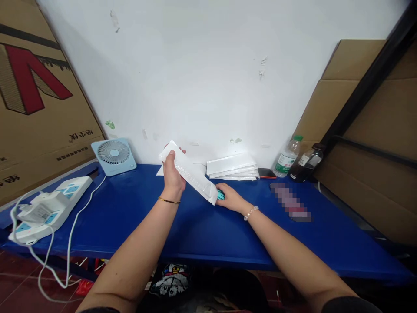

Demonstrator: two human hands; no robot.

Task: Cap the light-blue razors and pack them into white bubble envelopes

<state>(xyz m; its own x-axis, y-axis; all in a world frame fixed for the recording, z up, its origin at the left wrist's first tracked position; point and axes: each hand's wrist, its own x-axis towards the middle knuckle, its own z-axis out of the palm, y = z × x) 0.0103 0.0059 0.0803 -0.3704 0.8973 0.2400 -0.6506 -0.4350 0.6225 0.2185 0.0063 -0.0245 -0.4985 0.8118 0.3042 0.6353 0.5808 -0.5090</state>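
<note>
A long white plastic bag (194, 177) slants down to the right above the table. My left hand (172, 174) is closed around its upper end, with the thumb lying on top. My right hand (232, 199) is closed on a teal ridged object (220, 194) at the bag's lower right end. Most of that object is hidden by the fingers and the bag, so its kind does not show. Whether part of it sits inside the bag I cannot tell. Behind the bag, a stack of flat white bags (232, 167) lies against the wall.
A blue table (130, 217) stands against a white wall. To the left are a small blue fan (114, 157) and a white power strip (70, 200) with loose cables. At the back right stand a clear bottle (287, 158), a dark bottle (306, 163) and a phone (267, 173).
</note>
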